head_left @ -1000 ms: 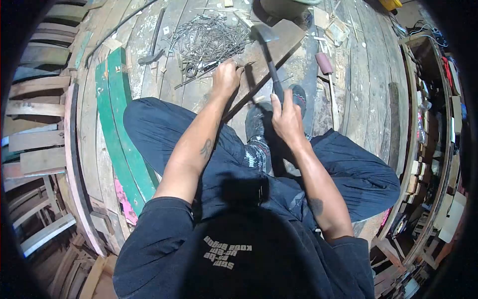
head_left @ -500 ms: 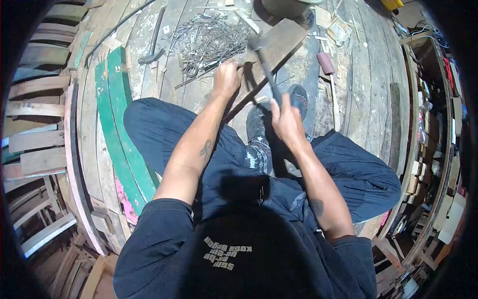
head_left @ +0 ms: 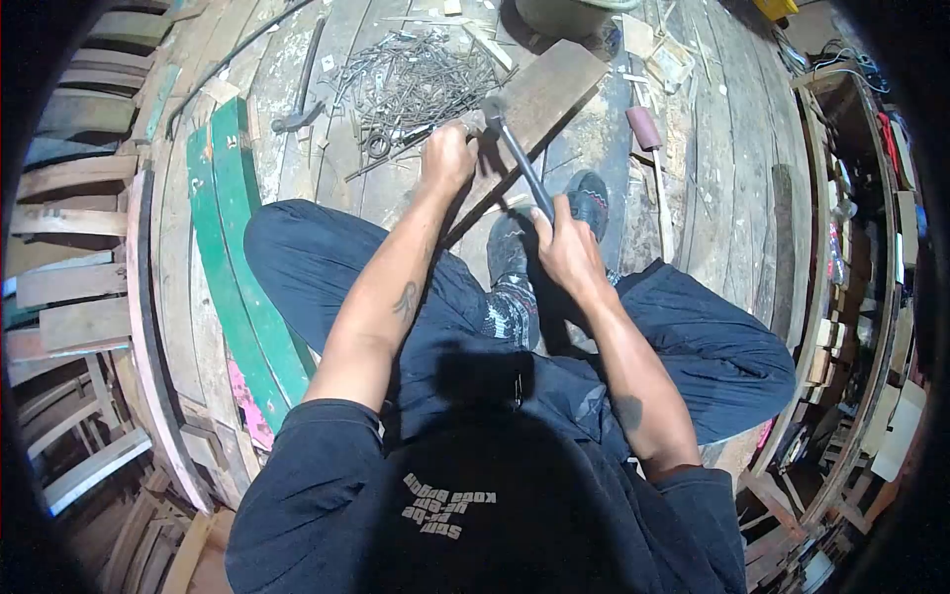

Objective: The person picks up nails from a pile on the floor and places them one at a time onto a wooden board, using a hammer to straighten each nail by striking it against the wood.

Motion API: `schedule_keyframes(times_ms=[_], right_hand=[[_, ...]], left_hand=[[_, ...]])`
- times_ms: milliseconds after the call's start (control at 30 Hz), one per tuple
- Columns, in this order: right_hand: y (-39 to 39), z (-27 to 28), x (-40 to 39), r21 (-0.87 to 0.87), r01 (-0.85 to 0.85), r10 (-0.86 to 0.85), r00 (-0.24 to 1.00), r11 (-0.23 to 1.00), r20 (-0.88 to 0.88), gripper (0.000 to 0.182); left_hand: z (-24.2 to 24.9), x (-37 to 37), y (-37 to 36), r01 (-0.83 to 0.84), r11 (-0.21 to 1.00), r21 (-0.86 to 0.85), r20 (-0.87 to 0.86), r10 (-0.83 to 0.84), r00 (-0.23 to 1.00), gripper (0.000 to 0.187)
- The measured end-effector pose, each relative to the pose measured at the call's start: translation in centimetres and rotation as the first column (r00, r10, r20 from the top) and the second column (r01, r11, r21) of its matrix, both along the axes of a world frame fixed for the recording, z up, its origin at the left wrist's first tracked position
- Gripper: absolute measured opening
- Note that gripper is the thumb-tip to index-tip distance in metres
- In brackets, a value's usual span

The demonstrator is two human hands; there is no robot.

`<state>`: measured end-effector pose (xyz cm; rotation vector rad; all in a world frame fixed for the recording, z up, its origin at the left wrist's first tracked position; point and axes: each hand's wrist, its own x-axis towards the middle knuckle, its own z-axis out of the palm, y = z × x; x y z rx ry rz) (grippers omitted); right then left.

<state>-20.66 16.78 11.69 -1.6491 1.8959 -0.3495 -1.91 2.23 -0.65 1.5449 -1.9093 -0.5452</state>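
Observation:
My right hand (head_left: 572,249) is wrapped round the handle of a hammer (head_left: 524,160). The hammer's head is over the wooden board (head_left: 554,84), close to the fingers of my left hand (head_left: 448,155). That left hand is closed at the board's left edge; whatever its fingers pinch is too small and hidden to name. A large heap of nails (head_left: 421,79) lies just beyond it on the floor, with a dark metal ring (head_left: 377,146) at the near side. The board slants from between my feet towards a bucket.
The bucket (head_left: 564,15) stands at the far end. A mallet (head_left: 645,129) lies on the right and a second hammer (head_left: 302,117) on the left. Green planks (head_left: 237,238) lie beside my left knee. Stacked wood (head_left: 79,282) and a cluttered shelf (head_left: 841,287) flank me.
The hammer's head has swung nearer to my left hand, and my right hand has shifted slightly with it. My left hand stays almost in place, still closed.

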Motion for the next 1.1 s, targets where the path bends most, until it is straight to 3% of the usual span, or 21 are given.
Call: schedule_keyframes(times_ms=[133, 200, 300, 333, 400, 433, 567, 667, 767, 867, 933, 1000, 1100], right_hand=[[-0.6, 1.3, 0.5, -0.067, 0.059, -0.054, 0.995, 0.996, 0.082, 0.031], [-0.7, 1.1, 0.4, -0.179, 0.079, -0.042, 0.979, 0.981, 0.198, 0.031], [-0.2, 1.3, 0.8, -0.190, 0.117, -0.071, 0.971, 0.975, 0.230, 0.032], [-0.1, 1.2, 0.8, -0.192, 0.122, -0.077, 0.970, 0.974, 0.229, 0.032], [0.0, 0.2, 0.5, 0.043, 0.067, -0.068, 0.997, 0.997, 0.042, 0.033], [-0.1, -0.5, 0.5, 0.066, 0.054, -0.053, 0.998, 0.996, -0.016, 0.035], [-0.5, 0.4, 0.0, -0.072, 0.133, -0.126, 0.988, 0.989, 0.093, 0.033], [-0.6, 1.3, -0.1, -0.143, 0.165, -0.138, 0.974, 0.976, 0.181, 0.028], [-0.1, -0.2, 0.1, -0.192, 0.152, -0.118, 0.977, 0.970, 0.176, 0.027], [-0.3, -1.5, -0.5, 0.038, 0.049, -0.047, 0.998, 0.998, -0.034, 0.034], [-1.5, -0.6, -0.6, -0.033, 0.059, -0.059, 0.998, 0.998, 0.001, 0.034], [-1.0, 0.3, -0.5, -0.109, 0.086, -0.078, 0.994, 0.990, 0.080, 0.035], [-1.1, 1.8, 0.0, -0.123, 0.125, -0.105, 0.982, 0.985, 0.157, 0.032]], left_hand=[[-1.1, 0.0, -0.3, -0.041, 0.999, 0.002, 0.129, 0.040, 0.991, 0.017], [-0.3, 0.0, -0.6, -0.016, 0.999, -0.044, 0.116, 0.021, 0.993, 0.015], [0.4, 0.1, 0.2, 0.025, 0.999, -0.046, 0.037, -0.024, 0.999, 0.015], [0.5, 0.0, 0.3, 0.032, 0.998, -0.047, 0.036, -0.030, 0.999, 0.015], [0.6, -0.2, 0.2, -0.032, 0.999, 0.023, 0.012, 0.032, 0.999, 0.017], [0.4, -0.3, 0.0, -0.066, 0.998, 0.006, 0.087, 0.065, 0.994, 0.019], [-0.9, 0.1, -0.3, -0.011, 1.000, -0.026, 0.045, 0.012, 0.999, 0.023], [0.9, -0.3, 0.1, -0.065, 0.997, 0.029, 0.119, 0.061, 0.991, 0.024], [0.3, 0.0, -0.1, -0.012, 1.000, 0.002, 0.091, 0.011, 0.996, 0.024], [0.7, -0.1, 0.0, -0.002, 1.000, -0.022, 0.046, 0.003, 0.999, 0.022], [1.6, -0.3, 0.1, -0.040, 0.999, 0.035, 0.061, 0.038, 0.997, 0.019], [-1.2, 0.1, -0.4, -0.012, 1.000, -0.017, 0.044, 0.013, 0.999, 0.022], [1.2, -0.1, -0.2, 0.007, 1.000, -0.016, 0.091, -0.005, 0.996, 0.025]])
